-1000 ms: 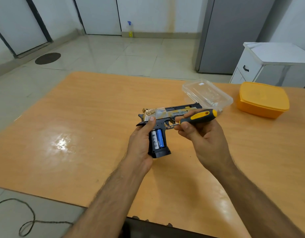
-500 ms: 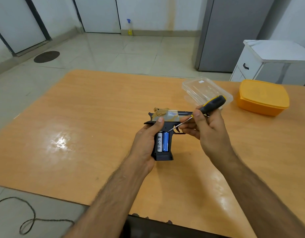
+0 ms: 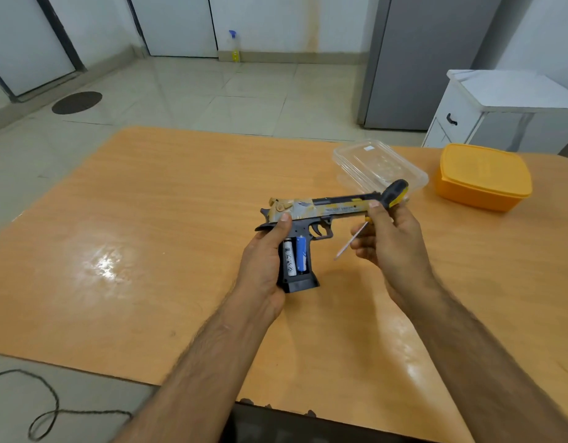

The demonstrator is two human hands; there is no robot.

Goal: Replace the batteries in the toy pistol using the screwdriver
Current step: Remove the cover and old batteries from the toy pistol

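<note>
My left hand point(image 3: 264, 260) grips the toy pistol point(image 3: 321, 210) by its black handle, barrel pointing right, above the orange table point(image 3: 148, 219). The grip's compartment is uncovered and shows two batteries side by side: a white battery point(image 3: 288, 256) and a blue battery point(image 3: 301, 254). My right hand point(image 3: 389, 241) holds the screwdriver point(image 3: 393, 195) by its black-and-yellow handle. Its thin shaft slants down-left, and the tip point(image 3: 336, 258) hangs free to the right of the trigger guard, touching nothing.
A clear plastic box point(image 3: 380, 166) lies on the table just behind the pistol's muzzle. An orange lidded container point(image 3: 484, 175) stands further right. A white cabinet point(image 3: 500, 107) and a grey appliance point(image 3: 429, 59) stand beyond the table. A cable point(image 3: 46, 410) lies on the floor.
My right hand has tilted the screwdriver from lying level to handle-up and drawn its tip away from the grip. The pistol has shifted slightly right.
</note>
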